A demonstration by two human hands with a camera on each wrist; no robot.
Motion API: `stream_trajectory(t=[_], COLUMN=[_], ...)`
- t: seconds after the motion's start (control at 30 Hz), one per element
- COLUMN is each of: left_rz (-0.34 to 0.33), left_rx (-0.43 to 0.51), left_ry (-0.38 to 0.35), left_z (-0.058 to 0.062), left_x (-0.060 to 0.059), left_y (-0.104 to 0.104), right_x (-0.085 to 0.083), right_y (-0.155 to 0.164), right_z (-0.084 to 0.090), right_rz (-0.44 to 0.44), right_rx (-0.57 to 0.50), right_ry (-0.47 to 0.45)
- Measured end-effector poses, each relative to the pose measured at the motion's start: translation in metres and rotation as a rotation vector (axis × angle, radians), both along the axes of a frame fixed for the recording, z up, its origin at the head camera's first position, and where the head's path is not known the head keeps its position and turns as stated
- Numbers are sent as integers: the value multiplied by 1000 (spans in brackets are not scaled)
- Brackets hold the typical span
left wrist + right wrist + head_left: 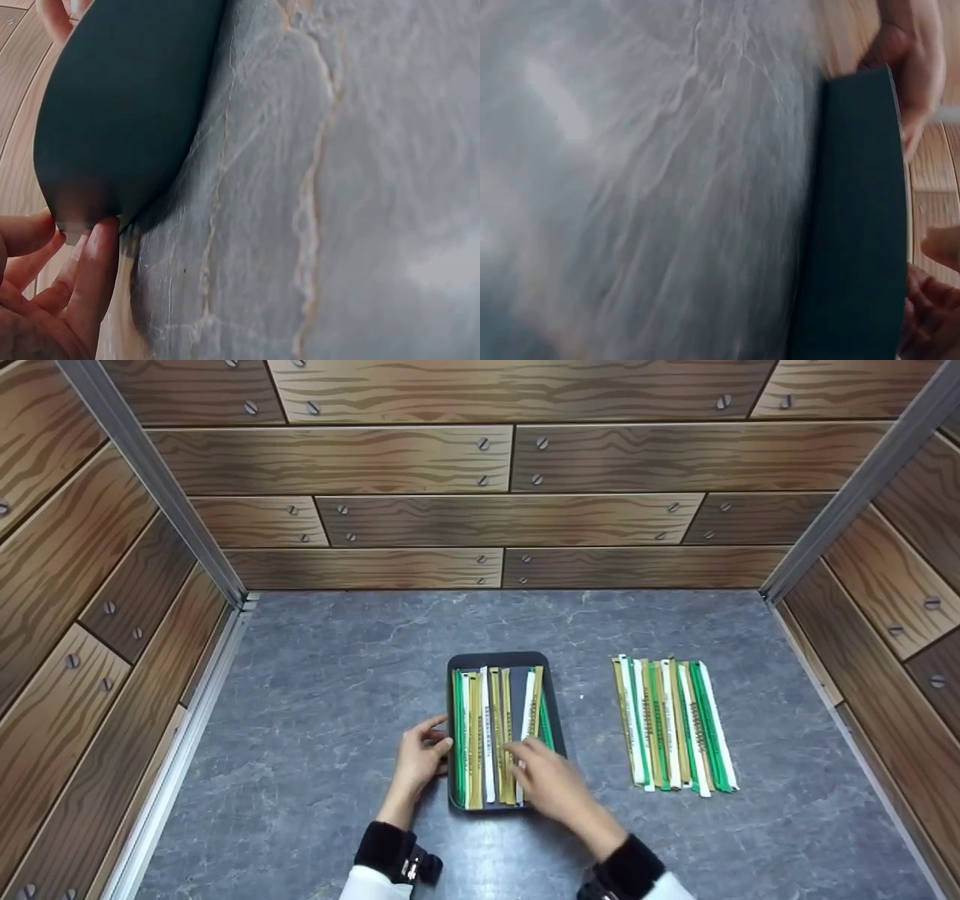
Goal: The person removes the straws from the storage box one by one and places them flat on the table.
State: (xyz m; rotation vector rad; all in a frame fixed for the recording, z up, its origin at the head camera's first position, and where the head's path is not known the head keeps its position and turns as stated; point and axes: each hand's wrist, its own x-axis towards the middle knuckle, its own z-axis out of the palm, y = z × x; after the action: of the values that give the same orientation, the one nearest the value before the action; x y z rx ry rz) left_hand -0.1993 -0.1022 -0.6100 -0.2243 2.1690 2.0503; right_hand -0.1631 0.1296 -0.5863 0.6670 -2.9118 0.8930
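Wood-look walls stand around a grey stone counter [315, 720]. Low in the middle of the frame sits a dark tray [501, 660] full of long paper-wrapped sticks [487, 735], lined up side by side so they fit. The left hand [420, 757] rests straight fingers on the tray's left edge, likely to keep it from sliding. The right hand [544, 780] reaches over the sticks; it is blurry, so I cannot tell if its grip pinches one. More sticks [675, 724] lie in a row to the right.

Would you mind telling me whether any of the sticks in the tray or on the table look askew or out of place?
Mostly tidy. In the tray, one green stick near the right wall lies slanted across its neighbours. The row on the table fans slightly but stays together. Nothing is spilled.
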Motion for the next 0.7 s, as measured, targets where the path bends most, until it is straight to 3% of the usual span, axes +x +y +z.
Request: stream_trajectory(t=[0.23,0.7], left_rz=[7,17], left_rx=[-11,8], left_ry=[9,14], left_z=[-2,-1], left_x=[-1,-1], left_y=[0,1], right_x=[-8,-13], right_y=[-16,-7], right_z=[-11,-17], right_rz=[53,8], right_rx=[132,165], right_ry=[28,78])
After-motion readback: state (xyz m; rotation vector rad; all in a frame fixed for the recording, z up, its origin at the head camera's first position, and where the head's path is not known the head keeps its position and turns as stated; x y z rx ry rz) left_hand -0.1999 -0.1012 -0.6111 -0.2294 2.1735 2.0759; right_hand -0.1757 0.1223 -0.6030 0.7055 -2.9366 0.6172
